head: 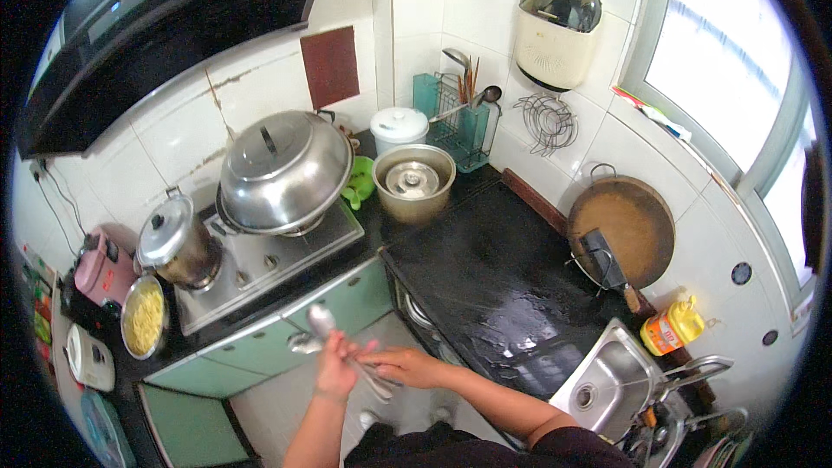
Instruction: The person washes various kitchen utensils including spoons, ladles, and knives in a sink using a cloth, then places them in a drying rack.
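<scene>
In front of my body, above the floor, my left hand (337,364) is closed around several metal spoons (320,320). Their bowls stick out past the fingers towards the stove, and the handles come out on the other side. My right hand (404,366) lies with its fingers against the handles beside the left hand. The fingers look nearly straight, and whether they grip anything cannot be told. Blur hides the exact number of spoons.
A gas stove (260,266) bears a large lidded wok (286,172) and a lidded pot (175,244). Noodle-like food fills a metal bowl (123,318) at the left. The black countertop (494,260) looks wet beside the steel sink (601,396). A cleaver (601,257) stands near a round cutting board (624,227).
</scene>
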Motion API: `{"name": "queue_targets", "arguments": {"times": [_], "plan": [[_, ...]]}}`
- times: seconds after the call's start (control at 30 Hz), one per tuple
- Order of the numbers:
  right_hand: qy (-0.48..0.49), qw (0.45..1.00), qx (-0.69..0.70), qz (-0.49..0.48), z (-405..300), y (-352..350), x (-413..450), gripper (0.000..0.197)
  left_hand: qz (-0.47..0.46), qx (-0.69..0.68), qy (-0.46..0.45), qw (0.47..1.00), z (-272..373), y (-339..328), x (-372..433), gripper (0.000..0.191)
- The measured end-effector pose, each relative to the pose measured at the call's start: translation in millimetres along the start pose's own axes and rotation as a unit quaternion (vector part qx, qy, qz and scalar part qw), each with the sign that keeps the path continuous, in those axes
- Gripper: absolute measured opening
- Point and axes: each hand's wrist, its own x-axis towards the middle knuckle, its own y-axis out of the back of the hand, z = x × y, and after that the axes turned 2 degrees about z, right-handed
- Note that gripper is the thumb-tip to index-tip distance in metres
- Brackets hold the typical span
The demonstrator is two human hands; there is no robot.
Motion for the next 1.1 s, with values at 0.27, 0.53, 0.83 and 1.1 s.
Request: {"name": "queue_targets", "arguments": {"times": [0.27,0.53,0.83,1.1], "plan": [[-0.121,0.936,0.188,0.272,25,70,46,0.02,0.096,-0.082,-0.063,0.99,170,199,-37,0.026],[-0.087,0.819,0.17,0.541,45,240,78,0.025,0.264,-0.111,-0.092,0.954,215,263,-19,0.018],[-0.155,0.731,0.128,0.652,162,471,197,0.035,0.392,-0.154,-0.066,0.905,198,209,66,0.033],[-0.286,0.651,-0.13,0.691,281,606,263,0.038,0.442,-0.066,-0.101,0.889,203,111,102,0.035]]}}
